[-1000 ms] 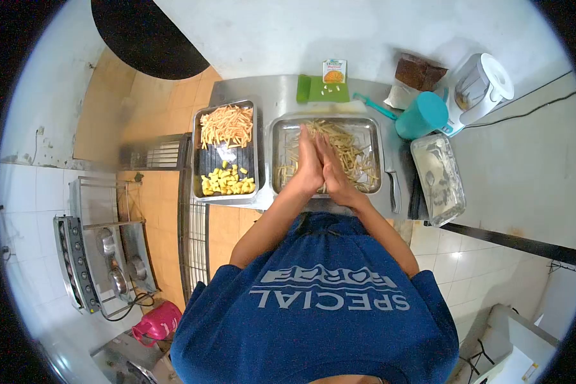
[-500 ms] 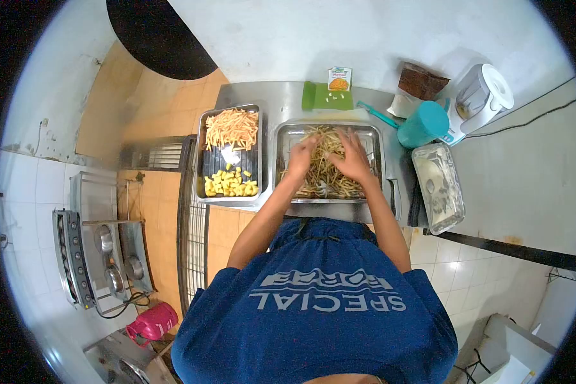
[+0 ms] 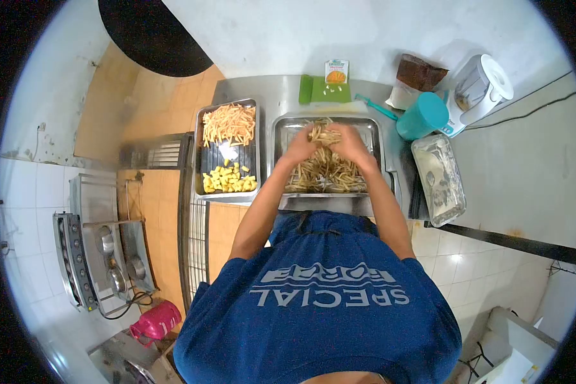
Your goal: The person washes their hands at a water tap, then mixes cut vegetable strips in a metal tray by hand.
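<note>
A metal tray (image 3: pixel 379 144) on the counter holds a heap of thin brownish-green strips (image 3: pixel 326 176); I cannot tell what food they are. Over the tray's far half, my left hand (image 3: pixel 303 146) and my right hand (image 3: pixel 349 143) come together from either side. A bunch of the strips is gathered between them, with the fingers curled round it. Some fingertips are hidden by the strips and blurred. Left of this tray stands a second tray (image 3: pixel 256 150) with pale orange sticks (image 3: pixel 229 125) at its far end and yellow chunks (image 3: pixel 229 178) at its near end.
Behind the tray are a green cutting mat (image 3: pixel 326 91) and a seasoning packet (image 3: pixel 336 72). To the right stand a teal jug (image 3: pixel 422 116), a blender (image 3: pixel 480 93), a brown bag (image 3: pixel 420 75) and a foil-like container with whitish contents (image 3: pixel 439 179). A knife (image 3: pixel 397 191) lies beside the tray.
My hands have drawn together and shifted toward the tray's far side, from spread over the heap to closed round a bunch of strips. The near part of the heap now shows more.
</note>
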Available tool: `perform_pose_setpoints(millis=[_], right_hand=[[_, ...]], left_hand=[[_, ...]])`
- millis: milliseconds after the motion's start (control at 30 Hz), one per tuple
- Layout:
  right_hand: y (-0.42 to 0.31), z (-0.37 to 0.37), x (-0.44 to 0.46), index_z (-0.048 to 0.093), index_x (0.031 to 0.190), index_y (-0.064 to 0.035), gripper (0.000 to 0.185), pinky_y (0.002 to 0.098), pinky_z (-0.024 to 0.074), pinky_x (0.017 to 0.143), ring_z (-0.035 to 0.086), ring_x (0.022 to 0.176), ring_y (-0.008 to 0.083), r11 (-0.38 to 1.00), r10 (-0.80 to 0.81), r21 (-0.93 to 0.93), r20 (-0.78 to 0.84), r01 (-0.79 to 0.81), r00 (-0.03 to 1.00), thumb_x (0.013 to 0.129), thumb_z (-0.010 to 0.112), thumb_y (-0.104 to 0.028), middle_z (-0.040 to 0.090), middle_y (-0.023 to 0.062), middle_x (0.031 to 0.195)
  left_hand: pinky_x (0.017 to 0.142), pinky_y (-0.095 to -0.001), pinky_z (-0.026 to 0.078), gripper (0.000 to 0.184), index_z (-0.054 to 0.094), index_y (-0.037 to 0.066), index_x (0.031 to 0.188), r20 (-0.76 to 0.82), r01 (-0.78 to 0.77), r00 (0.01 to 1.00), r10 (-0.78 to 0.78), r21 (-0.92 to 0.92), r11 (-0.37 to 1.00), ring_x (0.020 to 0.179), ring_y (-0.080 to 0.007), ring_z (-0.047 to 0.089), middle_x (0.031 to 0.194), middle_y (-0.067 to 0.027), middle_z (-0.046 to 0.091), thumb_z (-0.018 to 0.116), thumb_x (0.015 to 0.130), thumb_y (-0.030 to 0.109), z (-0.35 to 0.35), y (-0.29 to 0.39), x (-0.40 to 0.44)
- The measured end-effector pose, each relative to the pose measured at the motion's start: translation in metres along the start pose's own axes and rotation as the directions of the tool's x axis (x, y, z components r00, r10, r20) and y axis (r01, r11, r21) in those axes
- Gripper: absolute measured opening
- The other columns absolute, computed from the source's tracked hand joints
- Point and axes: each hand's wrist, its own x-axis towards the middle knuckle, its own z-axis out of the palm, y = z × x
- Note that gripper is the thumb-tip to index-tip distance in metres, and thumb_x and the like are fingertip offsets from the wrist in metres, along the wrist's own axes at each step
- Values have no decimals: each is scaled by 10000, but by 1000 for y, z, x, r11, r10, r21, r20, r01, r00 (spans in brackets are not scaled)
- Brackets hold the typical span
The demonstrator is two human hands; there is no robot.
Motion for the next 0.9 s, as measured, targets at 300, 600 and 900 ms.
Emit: perform_pose_setpoints(millis=[300, 600, 900], right_hand=[[-6, -56, -54, 535, 1431, -127, 720, 424, 446, 1088, 539, 1306, 347, 999, -39, -20, 269, 46, 962, 761, 796, -112, 569, 193, 1398], [-8, 14, -89, 383, 1504, -354, 994, 618, 517, 955, 468, 1264, 536, 848, 254, -505, 118, -162, 960, 669, 910, -244, 359, 244, 1478], [13, 14, -58, 575, 1303, -145, 715, 509, 536, 884, 614, 1059, 450, 982, 52, -185, 137, -26, 989, 648, 858, -102, 552, 219, 1196]], left_hand=[[1091, -413, 450, 695, 547, 116, 1424, 319, -248, 932, 173, 210, 946, 1336, -326, 511, 1438, -212, 535, 761, 764, 64, -34, 23, -48], [1033, -558, 476, 1043, 304, 253, 1578, 264, -53, 945, -194, 707, 705, 1292, -583, 442, 1564, -301, 281, 847, 688, 216, -3, 20, -77], [878, -505, 540, 655, 589, 96, 1241, 88, -242, 970, 226, 414, 877, 1041, -448, 636, 1147, -274, 644, 869, 660, 207, 18, 1, -50]])
